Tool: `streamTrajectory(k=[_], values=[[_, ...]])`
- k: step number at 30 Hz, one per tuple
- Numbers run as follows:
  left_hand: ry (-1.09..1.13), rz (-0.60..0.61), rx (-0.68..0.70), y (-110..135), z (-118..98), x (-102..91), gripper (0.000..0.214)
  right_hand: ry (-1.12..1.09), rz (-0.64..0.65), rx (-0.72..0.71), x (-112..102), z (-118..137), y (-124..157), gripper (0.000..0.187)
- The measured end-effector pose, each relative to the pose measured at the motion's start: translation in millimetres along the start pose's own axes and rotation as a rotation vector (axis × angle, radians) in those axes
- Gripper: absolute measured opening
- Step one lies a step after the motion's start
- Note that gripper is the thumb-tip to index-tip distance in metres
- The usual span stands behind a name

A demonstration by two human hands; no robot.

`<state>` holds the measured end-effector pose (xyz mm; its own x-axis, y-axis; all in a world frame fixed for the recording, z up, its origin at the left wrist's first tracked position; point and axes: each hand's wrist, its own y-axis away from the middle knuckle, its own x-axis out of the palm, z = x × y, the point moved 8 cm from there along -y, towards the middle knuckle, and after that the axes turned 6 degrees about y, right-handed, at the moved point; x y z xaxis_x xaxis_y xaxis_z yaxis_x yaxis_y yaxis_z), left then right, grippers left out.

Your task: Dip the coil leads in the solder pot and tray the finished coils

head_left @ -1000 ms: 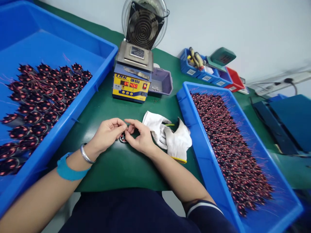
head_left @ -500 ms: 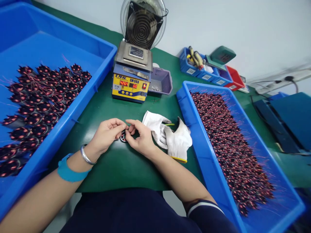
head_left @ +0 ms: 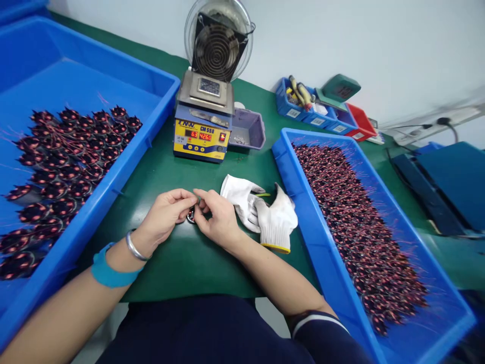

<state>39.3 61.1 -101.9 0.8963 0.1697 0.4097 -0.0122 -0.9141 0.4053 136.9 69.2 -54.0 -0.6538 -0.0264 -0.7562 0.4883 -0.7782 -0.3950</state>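
A small round motor stator, with a metallic rim and dark centre, shows between my two hands just above the green table. My left hand is closed, thumb and forefinger pinched together over the stator; whatever is in that pinch is too fine to make out. Curled from the other side, my right hand has its thumb and fingers closed at the stator's edge. The fingertips of both hands almost meet and hide part of the stator. White work gloves lie just right of my right hand.
Left stands a blue tray of black stators with copper windings. Another blue tray, densely filled, stands right. Behind my hands are a yellow-fronted solder pot, a fan and a purple bin. Small blue bins line the wall.
Both hands keep their pinch over the stator, with only slight finger movement. The view has shifted a little, and the solder pot's red digits read differently.
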Motion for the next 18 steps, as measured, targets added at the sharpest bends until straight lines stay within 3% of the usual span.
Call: streamTrajectory(k=[5, 10, 12, 15, 18], values=[[-0.08, -0.011, 0.043, 0, -5, 1.6, 0.016, -0.109, -0.015, 0.008, -1, -1, 0, 0.031], [-0.176, 0.039, 0.042, -1, -10, 3.3, 0.014, -0.554, -0.047, 0.161, -12, -20, -1, 0.029], [-0.242, 0.09, 0.019, -1, -10, 6.8, 0.013, -0.638, -0.061, 0.214, -17, -29, 1, 0.026], [-0.317, 0.179, -0.033, 2, -8, 14.6, 0.013, -0.535, -0.06, 0.196, -23, -34, 3, 0.024], [-0.392, 0.237, -0.074, 5, -6, 21.0, 0.013, -0.429, 0.016, 0.066, -23, -24, 4, 0.022]])
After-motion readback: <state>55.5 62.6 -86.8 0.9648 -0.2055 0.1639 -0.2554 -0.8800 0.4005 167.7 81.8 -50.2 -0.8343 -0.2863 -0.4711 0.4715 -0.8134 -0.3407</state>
